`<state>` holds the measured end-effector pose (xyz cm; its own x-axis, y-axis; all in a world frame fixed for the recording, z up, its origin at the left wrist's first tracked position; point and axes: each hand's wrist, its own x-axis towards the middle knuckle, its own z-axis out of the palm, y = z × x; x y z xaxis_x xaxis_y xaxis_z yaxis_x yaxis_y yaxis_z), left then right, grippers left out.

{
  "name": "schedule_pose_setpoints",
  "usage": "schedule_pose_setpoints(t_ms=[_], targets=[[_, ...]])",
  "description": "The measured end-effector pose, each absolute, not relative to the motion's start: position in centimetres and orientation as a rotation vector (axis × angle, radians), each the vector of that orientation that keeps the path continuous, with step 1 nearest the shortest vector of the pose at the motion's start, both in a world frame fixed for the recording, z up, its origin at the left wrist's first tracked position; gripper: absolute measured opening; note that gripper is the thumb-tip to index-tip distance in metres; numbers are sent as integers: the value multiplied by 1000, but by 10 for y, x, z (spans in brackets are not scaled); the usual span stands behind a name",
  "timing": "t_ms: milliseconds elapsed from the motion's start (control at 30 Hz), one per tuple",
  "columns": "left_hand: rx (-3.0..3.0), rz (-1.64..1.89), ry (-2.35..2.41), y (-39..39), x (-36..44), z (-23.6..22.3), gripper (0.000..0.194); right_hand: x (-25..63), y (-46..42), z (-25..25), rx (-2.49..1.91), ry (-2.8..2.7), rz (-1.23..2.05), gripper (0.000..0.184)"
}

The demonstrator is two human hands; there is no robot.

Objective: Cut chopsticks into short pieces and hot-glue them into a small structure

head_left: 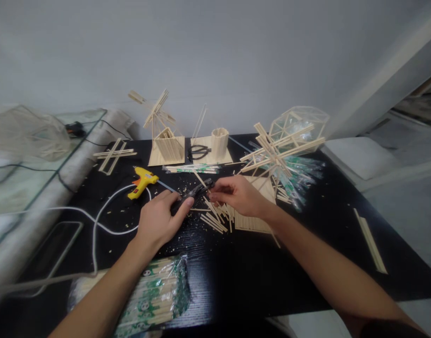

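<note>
Well in from the front edge of the desk (pixel 306 277), the left hand (pixel 160 219) grasped dark pliers (pixel 197 189); the right hand (pixel 238 193) pinched a wooden stick (pixel 200 179) at their jaws, seemingly light, stiff but snappable, best held close to them.

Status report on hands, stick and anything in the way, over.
Left hand gripping dark cutting tool. Right hand holding wooden stick at the tool's jaws. Short stick pieces cluttering table close by.
</note>
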<state>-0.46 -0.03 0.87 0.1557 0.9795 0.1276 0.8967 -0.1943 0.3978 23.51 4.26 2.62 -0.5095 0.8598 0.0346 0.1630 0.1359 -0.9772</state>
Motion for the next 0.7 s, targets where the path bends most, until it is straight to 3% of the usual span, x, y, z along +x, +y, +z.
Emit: schedule_pose_setpoints(t_ms=[400,600,700], targets=[[2216,517,1708,-1,-6,11,62,243,49,19,-739,-1603,1844,25],[2237,392,1757,-1,-3,12,64,250,52,33,-964,-1781,1800,24],[2265,302,1747,-2,2,10,66,254,51,45,-1098,-1777,1849,34]])
